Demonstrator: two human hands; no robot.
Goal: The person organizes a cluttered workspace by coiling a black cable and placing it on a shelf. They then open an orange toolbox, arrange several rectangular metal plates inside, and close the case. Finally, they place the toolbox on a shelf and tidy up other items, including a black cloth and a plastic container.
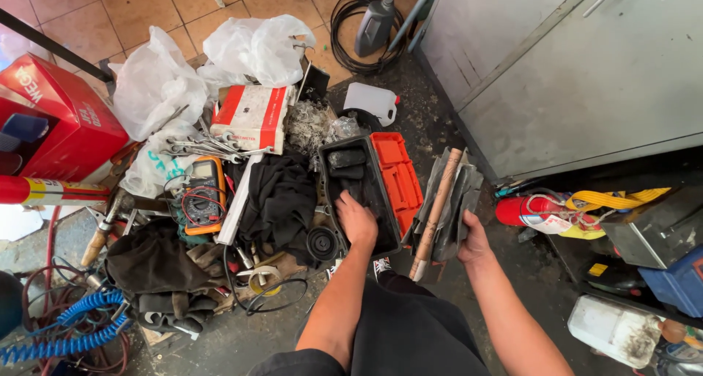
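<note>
Toolbox [366, 193], black and rectangular with its orange compartmented lid [399, 178] swung open beside it, sat on the grimy concrete floor [242, 339] directly ahead of the person. Its dark interior held a few black lumps at the far end. The left hand [356, 220] reached down into the toolbox's near end, fingers curled inward; whether it held anything could not be told. Just right of the toolbox, the right hand [474, 240] gripped the edge of a bundle of grey sheets [455, 200] wrapped about a brown cardboard tube [437, 204]. Left of the toolbox lay a black cloth [278, 196], an orange multimeter [203, 194], loose wrenches [201, 147] and white plastic bags [157, 79]. Beyond the toolbox the floor turned to tan tiles [146, 10]; a grey metal cabinet [571, 61] stood to the right.
</note>
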